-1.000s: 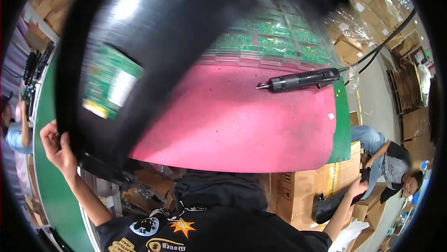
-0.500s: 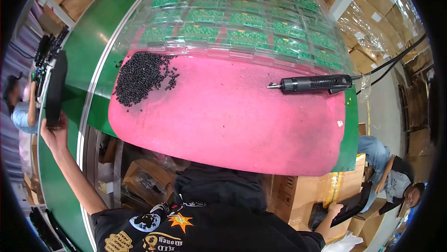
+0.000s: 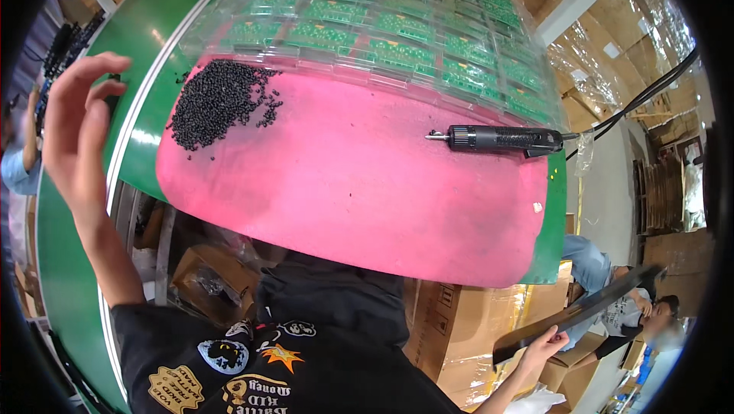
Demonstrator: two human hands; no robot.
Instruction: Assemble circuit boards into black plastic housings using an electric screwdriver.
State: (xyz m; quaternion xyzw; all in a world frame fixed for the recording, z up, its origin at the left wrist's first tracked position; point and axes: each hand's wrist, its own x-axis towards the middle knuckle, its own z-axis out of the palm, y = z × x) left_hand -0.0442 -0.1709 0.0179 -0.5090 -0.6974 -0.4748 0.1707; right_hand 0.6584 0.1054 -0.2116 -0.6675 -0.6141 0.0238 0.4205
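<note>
Over the green conveyor belt [image 3: 145,20] at the left, my left hand [image 3: 76,127] is raised with curled, parted fingers and nothing visible in it. At the lower right, my right hand [image 3: 544,347] grips a long black plastic housing [image 3: 585,303] that tilts up to the right. Between the hands, on the pink mat [image 3: 344,207], lie a pile of small black screws [image 3: 218,104] and a black electric screwdriver [image 3: 505,139], its bit pointing left.
Clear plastic trays of green circuit boards [image 3: 397,28] stand at the mat's far edge. A cardboard box [image 3: 466,330] is below the mat's right end. Co-workers [image 3: 612,307] are at the far right and the far left. The screwdriver's cable [image 3: 634,104] runs up to the right.
My left hand has let go of a black housing, now out of sight, and its fingers have spread. My right hand has lifted its housing outward to the right. The view has shifted slightly.
</note>
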